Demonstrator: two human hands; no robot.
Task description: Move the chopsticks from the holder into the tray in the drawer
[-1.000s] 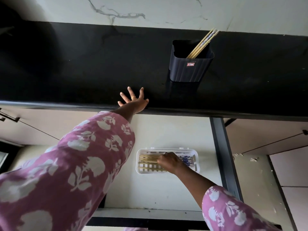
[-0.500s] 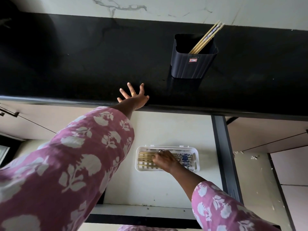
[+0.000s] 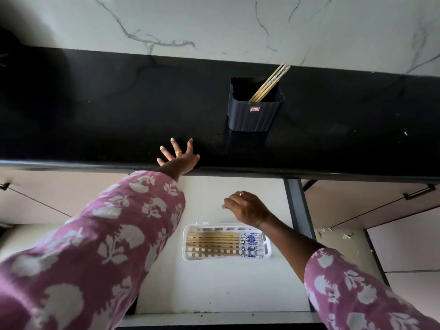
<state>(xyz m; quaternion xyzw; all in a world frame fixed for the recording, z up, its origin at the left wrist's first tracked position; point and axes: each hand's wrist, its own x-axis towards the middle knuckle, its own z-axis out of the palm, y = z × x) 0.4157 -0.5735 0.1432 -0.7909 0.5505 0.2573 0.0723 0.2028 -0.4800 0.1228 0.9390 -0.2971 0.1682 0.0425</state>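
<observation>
A dark ribbed holder (image 3: 254, 114) stands on the black counter (image 3: 95, 110) and has a few chopsticks (image 3: 270, 83) leaning to its right rear corner. In the open drawer (image 3: 214, 287) below lies a white slotted tray (image 3: 190, 244) with several chopsticks (image 3: 214, 242) laid flat, blue-patterned ends to the right. My left hand (image 3: 178, 156) rests on the counter's front edge with fingers spread. My right hand (image 3: 246, 207) hovers above the drawer, beyond the tray, fingers loosely curled and holding nothing.
A marble-patterned wall (image 3: 214, 25) rises behind the counter. Closed cabinet fronts with dark handles (image 3: 416, 192) flank the drawer on both sides. A dark vertical frame (image 3: 297, 208) borders the drawer's right side.
My right hand has lifted off the chopsticks in the tray and moved up toward the counter, empty. The left hand stays on the counter edge.
</observation>
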